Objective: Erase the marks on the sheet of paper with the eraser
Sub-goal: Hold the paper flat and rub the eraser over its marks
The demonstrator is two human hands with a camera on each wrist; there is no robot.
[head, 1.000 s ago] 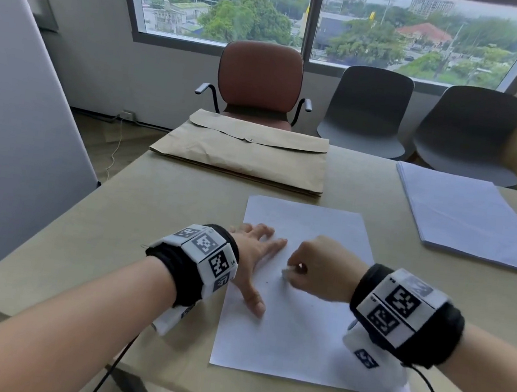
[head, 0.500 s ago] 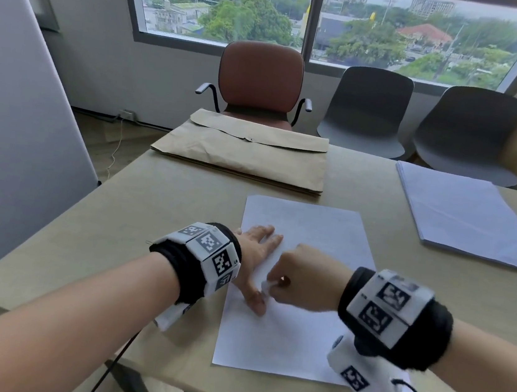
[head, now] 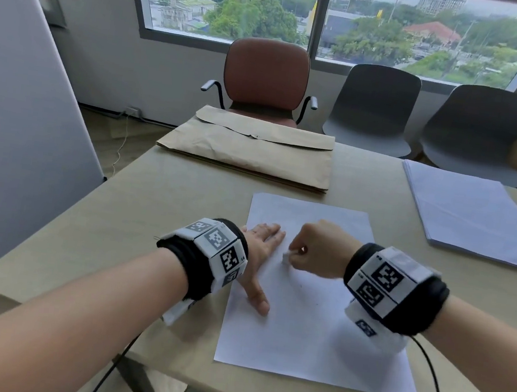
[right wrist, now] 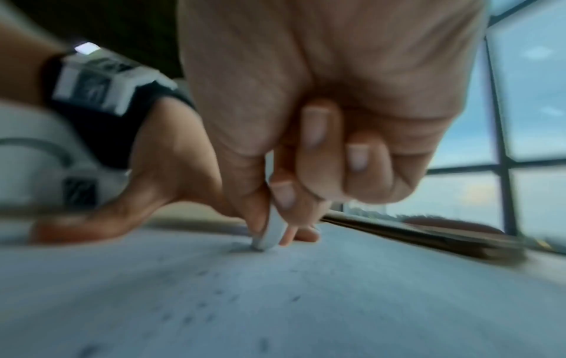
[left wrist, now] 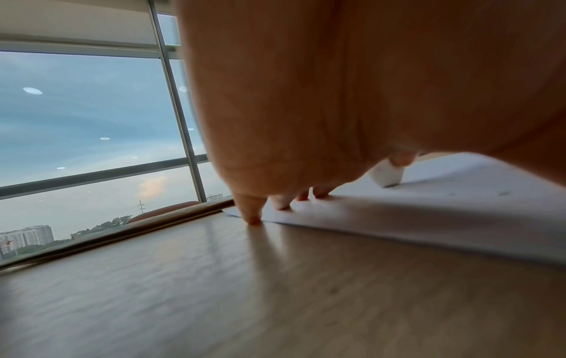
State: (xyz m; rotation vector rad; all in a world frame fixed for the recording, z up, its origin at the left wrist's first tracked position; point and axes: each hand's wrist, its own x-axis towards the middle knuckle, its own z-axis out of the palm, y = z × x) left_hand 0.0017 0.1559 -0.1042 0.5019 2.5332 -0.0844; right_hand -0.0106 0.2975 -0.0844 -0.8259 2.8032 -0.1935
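A white sheet of paper (head: 306,325) lies on the table in front of me. My left hand (head: 259,254) presses flat on the sheet's left edge, fingers spread and thumb pointing toward me. My right hand (head: 315,251) pinches a small white eraser (head: 286,257) between thumb and fingers, its lower end touching the paper just right of the left hand. The right wrist view shows the eraser (right wrist: 272,232) on the sheet (right wrist: 306,302), with small dark specks scattered on the paper. The left wrist view shows my fingertips (left wrist: 252,213) on the paper's edge and the eraser (left wrist: 386,174) beyond.
A brown envelope (head: 249,155) lies at the table's (head: 135,236) far side. A stack of white sheets (head: 476,216) sits at the right. A brown chair (head: 265,79) and two grey chairs (head: 372,108) stand under the window. Cables hang from my wrists over the near edge.
My right hand slid the eraser left and toward me against the left hand's thumb, then back out and away. The left hand stayed pressed on the sheet.
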